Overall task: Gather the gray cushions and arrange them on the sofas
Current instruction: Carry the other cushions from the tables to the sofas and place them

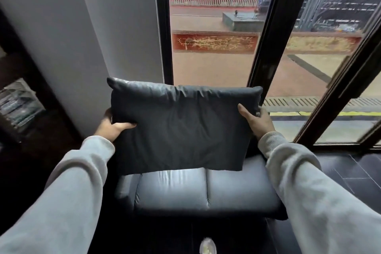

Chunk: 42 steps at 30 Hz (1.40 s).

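Note:
A dark gray leather cushion (181, 128) is held upright in the air above a gray two-seat sofa (204, 189). My left hand (112, 125) grips its left edge, thumb on the front face. Gripping the right edge is my right hand (255, 120), with the fingers wrapped behind. The cushion hides the sofa's backrest. Both sofa seat pads below it are bare.
A tall window with black frames (266, 31) stands right behind the sofa. A white wall pillar (82, 37) rises at the left, and a dark shelf unit (24, 105) lies further left. Dark tiled floor (354, 171) extends to the right. A shoe tip (207, 246) shows at the bottom.

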### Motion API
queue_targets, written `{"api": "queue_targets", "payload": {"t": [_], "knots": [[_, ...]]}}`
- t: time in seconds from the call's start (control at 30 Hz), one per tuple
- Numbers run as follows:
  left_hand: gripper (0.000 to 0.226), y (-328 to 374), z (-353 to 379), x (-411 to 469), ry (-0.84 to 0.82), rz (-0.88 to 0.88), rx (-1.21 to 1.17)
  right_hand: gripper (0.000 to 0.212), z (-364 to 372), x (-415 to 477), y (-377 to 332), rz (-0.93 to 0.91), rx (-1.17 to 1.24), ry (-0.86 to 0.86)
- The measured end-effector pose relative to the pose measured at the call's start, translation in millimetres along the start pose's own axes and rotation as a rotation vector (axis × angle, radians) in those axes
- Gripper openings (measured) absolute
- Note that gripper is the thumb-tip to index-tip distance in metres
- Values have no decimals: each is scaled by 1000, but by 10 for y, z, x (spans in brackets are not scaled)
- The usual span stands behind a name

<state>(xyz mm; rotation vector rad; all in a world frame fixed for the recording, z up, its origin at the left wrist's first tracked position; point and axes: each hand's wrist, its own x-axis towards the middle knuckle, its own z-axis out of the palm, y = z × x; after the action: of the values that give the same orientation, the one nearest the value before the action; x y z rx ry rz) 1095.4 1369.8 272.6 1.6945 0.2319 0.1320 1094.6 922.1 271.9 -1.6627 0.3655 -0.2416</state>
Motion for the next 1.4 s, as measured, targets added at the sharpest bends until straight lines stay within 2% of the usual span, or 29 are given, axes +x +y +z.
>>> {"api": "queue_targets", "payload": {"t": [0.1, 0.17, 0.27, 0.43, 0.53, 0.6, 0.77, 0.97, 1.0, 1.1, 1.13, 1.2, 1.3, 1.33, 1.4], "knots": [[86, -215, 201, 607, -17, -110, -57, 123, 329, 662, 208, 62, -2, -14], [93, -403, 341, 989, 0, -207, -79, 116, 569, 1134, 416, 93, -28, -24], [103, -722, 534, 1553, 101, -326, -26, 102, 965, 1852, 684, 137, -113, -67], [117, -1133, 777, 2364, 254, -427, 28, 104, 1592, 2838, 1150, 206, -188, -137], [127, -1376, 884, 2724, 209, -528, 58, 100, 1884, 3206, 1500, 244, -191, -137], [125, -1575, 938, 2988, 186, -576, 54, 102, 2057, 3426, 1730, 287, -176, -149], [120, -2104, 1048, 3702, 163, -653, 41, 95, 2399, 3914, 2310, 375, -129, -125], [122, -2805, 1229, 4442, 70, -691, 57, 116, 2720, 4120, 2955, 568, 0, -110], [119, -2902, 1289, 4563, 54, -680, 40, 114, 2765, 4145, 3051, 582, 4, -93], [108, -3148, 1456, 4862, 25, -722, 54, 82, 2887, 4194, 3286, 564, -64, -84], [109, -3230, 1487, 4931, 25, -764, 97, 78, 2926, 4200, 3342, 546, -132, -82], [117, -3412, 1520, 5030, 20, -846, 172, 90, 2987, 4252, 3430, 502, -278, -16], [121, -3606, 1552, 5158, 35, -845, 158, 114, 3025, 4441, 3496, 506, -283, 119], [119, -3635, 1568, 5212, 47, -827, 137, 112, 3027, 4507, 3521, 512, -276, 136], [111, -3663, 1609, 5304, 85, -786, 74, 90, 3071, 4573, 3545, 494, -261, 131]]}}
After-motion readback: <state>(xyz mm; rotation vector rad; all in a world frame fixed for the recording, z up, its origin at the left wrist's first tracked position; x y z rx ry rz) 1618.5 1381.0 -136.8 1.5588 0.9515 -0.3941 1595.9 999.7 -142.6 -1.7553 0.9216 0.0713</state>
